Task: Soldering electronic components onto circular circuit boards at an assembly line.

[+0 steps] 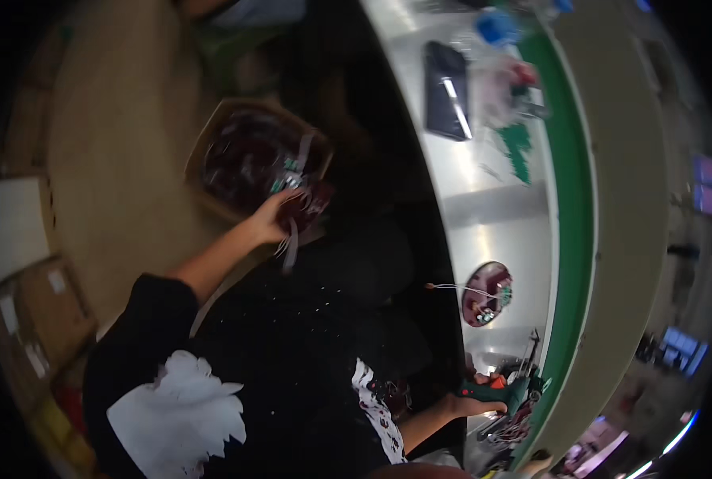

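Note:
My left hand (272,219) is closed around a dark red shell part (306,207) with a strip and thin white wires hanging from it. It is over the near right corner of an open cardboard box (194,172) holding more dark red parts (248,152). At the lower right, my right hand (468,405) grips a green pistol-shaped power tool (492,391) with an orange piece, resting at the bench. Farther up the metal bench lies an oval dark red part (484,295) with a green board, white wires and an orange connector (429,286).
The metal workbench (492,215) runs along the right, with a green strip (571,199) at its back. A dark tablet-like slab (446,92), plastic bags (500,92) and a blue object (496,28) sit at the far end. Cartons (57,303) stand on the left floor.

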The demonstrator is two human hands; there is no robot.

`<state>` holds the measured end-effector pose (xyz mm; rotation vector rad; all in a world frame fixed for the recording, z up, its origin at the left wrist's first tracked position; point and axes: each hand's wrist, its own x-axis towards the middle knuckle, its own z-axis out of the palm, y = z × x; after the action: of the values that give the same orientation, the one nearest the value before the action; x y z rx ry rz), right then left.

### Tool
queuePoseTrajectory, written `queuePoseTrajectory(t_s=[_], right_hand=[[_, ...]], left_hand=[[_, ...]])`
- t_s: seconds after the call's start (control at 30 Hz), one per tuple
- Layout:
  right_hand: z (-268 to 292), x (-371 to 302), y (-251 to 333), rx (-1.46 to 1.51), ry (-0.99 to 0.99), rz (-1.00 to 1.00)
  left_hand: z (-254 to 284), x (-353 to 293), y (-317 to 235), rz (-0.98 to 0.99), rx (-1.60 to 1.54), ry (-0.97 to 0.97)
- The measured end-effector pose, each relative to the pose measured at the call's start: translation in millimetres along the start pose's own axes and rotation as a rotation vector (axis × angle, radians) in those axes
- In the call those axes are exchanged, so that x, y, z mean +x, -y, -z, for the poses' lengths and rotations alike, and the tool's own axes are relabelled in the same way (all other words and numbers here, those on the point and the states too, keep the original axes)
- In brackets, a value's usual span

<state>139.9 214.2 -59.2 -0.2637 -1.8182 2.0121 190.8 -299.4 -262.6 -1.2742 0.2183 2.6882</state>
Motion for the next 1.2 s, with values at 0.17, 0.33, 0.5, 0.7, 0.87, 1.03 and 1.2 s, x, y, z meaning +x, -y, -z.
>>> queuePoseTrajectory(t_s=[0.17, 0.33, 0.5, 0.7, 0.87, 1.03, 1.2], right_hand=[[-25, 7, 0, -0.035, 0.02, -0.06], [-22, 8, 5, -0.206, 0.035, 0.008], [3, 28, 22, -0.153, 0.072, -0.054], [-26, 19, 16, -0.25, -0.008, 0.034], [-22, 25, 17, -0.312, -0.014, -0.005], [-19, 27, 17, -0.296, 0.031, -0.017], [-36, 11, 12, -0.145, -0.024, -0.011]], left_hand=[[78, -5, 12, 0.071, -0.221, 0.11], [112, 9, 4, 0.075, -0.225, 0.332], [68, 9, -14, -0.173, 0.043, 0.253], [1, 49, -16, -0.335, 0.537, 0.089], [-135, 122, -34, -0.579, 0.4, 0.098], [-215, 176, -35, -0.568, 0.559, -0.212], [-140, 178, 62, -0.776, 1.079, 0.079]])
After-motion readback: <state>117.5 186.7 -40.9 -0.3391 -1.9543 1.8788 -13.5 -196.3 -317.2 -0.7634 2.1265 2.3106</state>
